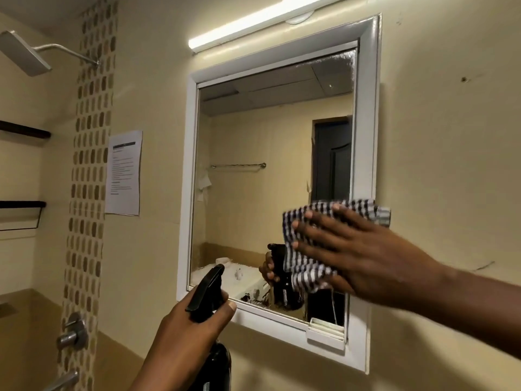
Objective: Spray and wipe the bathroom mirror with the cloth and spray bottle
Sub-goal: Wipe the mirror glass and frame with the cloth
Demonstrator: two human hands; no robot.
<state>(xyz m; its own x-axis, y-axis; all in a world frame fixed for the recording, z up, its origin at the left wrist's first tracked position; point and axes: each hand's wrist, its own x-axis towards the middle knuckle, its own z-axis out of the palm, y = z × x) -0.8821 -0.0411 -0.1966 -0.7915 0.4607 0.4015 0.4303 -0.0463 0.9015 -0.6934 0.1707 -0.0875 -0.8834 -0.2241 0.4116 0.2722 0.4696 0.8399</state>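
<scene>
Mirror (pixel 270 170) in a white frame (pixel 363 136), mounted on the beige wall. Cloth (pixel 307 266), dark-and-white checked, pressed flat on the glass at the lower right corner, its upper edge lapping over the frame. Right hand (pixel 352 249) spread on the cloth — fingers extended and apart, palm bearing on the fabric. Left hand (pixel 186 328) wrapped around the neck of the black spray bottle (pixel 208 294), held below the mirror's lower left corner, nozzle toward the glass; bottle label too dark to read. Printed notice (pixel 124 173) taped left of the mirror — text too small to read. Tube light (pixel 253 24) lit above the frame. Shower head (pixel 25 52) and mosaic tile strip (pixel 90 165) further left.
</scene>
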